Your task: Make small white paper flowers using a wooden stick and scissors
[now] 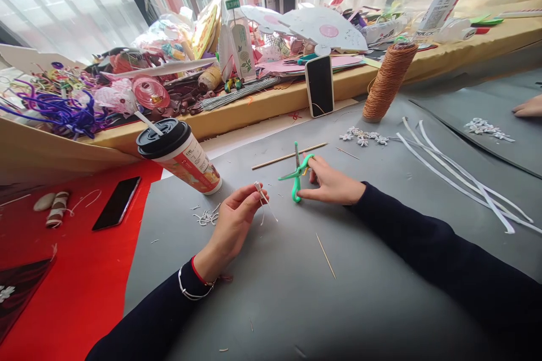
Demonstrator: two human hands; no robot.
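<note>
L fingers (253, 198) pinch wht cord (258, 186); R fingers (317, 164), spread, hold grn scissors (300, 171).

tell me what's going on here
A person's left hand pinches a small white piece with loose ends hanging down. The right hand holds green scissors, blades open and apart from the piece. Short white clippings lie beside a lidded cup, and white flower-shaped pieces lie near a spool of brown cord.
</note>
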